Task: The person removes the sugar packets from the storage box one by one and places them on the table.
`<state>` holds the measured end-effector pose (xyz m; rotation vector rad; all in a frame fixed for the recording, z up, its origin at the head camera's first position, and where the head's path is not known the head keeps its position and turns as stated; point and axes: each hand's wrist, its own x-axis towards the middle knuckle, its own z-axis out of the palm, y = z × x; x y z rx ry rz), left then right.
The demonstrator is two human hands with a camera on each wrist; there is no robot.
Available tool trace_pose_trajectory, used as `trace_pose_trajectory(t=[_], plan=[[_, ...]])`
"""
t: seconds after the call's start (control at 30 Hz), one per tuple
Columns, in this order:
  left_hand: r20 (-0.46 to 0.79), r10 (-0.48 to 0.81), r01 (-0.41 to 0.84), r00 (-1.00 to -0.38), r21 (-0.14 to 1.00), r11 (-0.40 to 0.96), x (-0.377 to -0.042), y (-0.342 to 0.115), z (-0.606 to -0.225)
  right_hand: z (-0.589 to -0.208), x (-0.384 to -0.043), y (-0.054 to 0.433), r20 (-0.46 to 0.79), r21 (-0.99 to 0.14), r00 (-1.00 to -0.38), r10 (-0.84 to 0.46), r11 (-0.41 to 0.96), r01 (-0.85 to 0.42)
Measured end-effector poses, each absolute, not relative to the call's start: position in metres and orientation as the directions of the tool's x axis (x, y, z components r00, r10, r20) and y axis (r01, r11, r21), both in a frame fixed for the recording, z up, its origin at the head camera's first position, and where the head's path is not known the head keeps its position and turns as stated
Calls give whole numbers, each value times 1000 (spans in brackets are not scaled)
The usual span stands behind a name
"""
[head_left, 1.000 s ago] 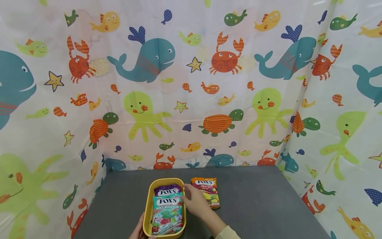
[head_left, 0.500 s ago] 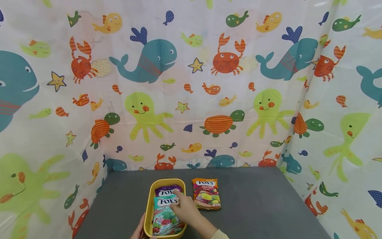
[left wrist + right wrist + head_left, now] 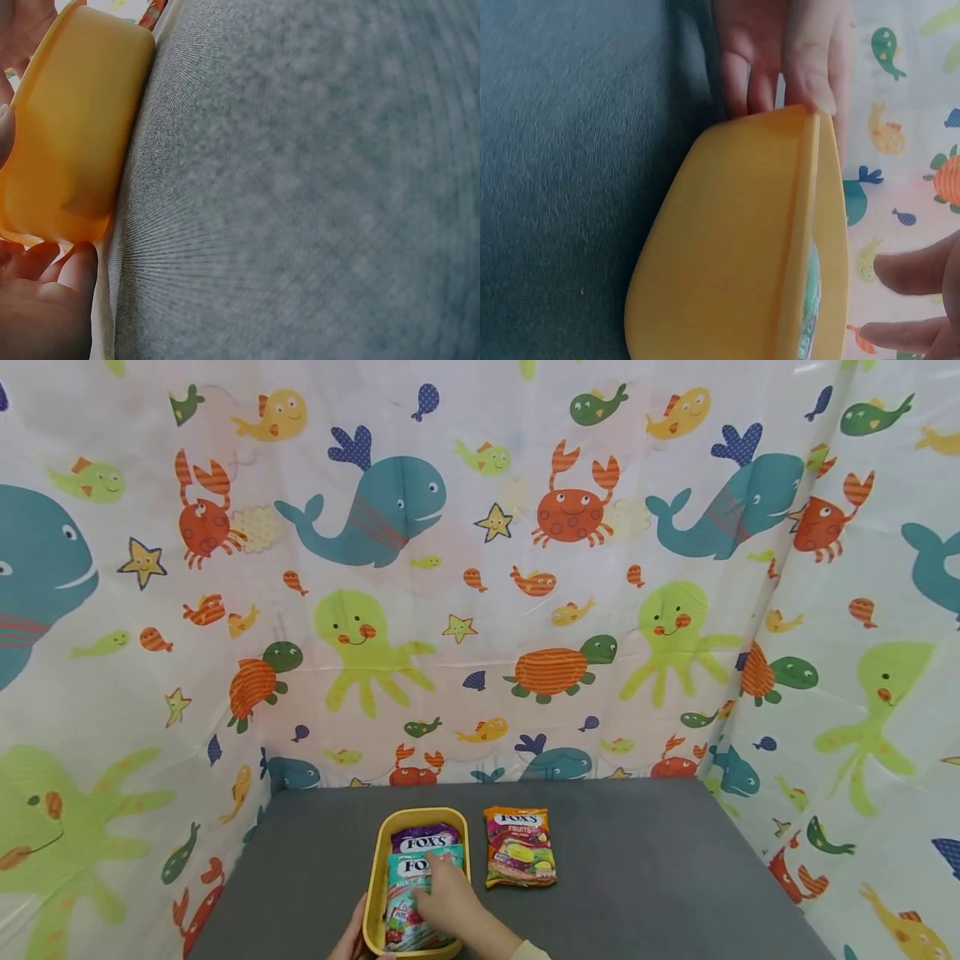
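Observation:
A yellow container [image 3: 378,870] stands on the grey table, holding candy bags. Inside it, a teal FOX'S Mint Blossom bag [image 3: 402,883] overlaps a purple FOX'S bag [image 3: 452,835]. My left hand [image 3: 352,937] grips the container's near left side; the right wrist view shows its thumb over the rim [image 3: 807,210] and its fingers outside. Above the teal bag lies my right hand [image 3: 452,900], fingers extended over its front and covering part of the label. In the right wrist view, two of its fingers [image 3: 919,271] show apart, beside the container's opening.
An orange and red FOX'S Fruits bag [image 3: 521,850] lies flat on the grey table [image 3: 637,868], right of the container. A white curtain [image 3: 480,485] printed with sea animals closes off the back and both sides.
My right hand has moved left from the container's right rim onto the teal bag, then a little lower over it. My left hand keeps its grip on the container.

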<state>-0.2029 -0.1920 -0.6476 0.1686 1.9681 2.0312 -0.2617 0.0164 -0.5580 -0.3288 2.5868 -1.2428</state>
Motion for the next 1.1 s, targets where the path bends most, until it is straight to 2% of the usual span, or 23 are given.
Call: trace_pose_trajectory(t=[0.17, 0.53, 0.77, 1.1], plan=[[-142, 312, -182, -939, 978, -104, -204, -188, -646, -556, -258, 16, -115, -799, -948, -297, 594, -89], [-119, 354, -162, -928, 982, -95, -204, -192, -647, -554, -252, 16, -17, -820, -945, -327, 546, -174], [-129, 338, -162, -932, 984, -71, -206, -192, -647, -561, -255, 18, -23, -838, -967, -252, 533, -120], [-110, 361, -148, -926, 986, -79, -207, -194, -649, -568, -257, 13, -121, -840, -970, -211, 543, -13]])
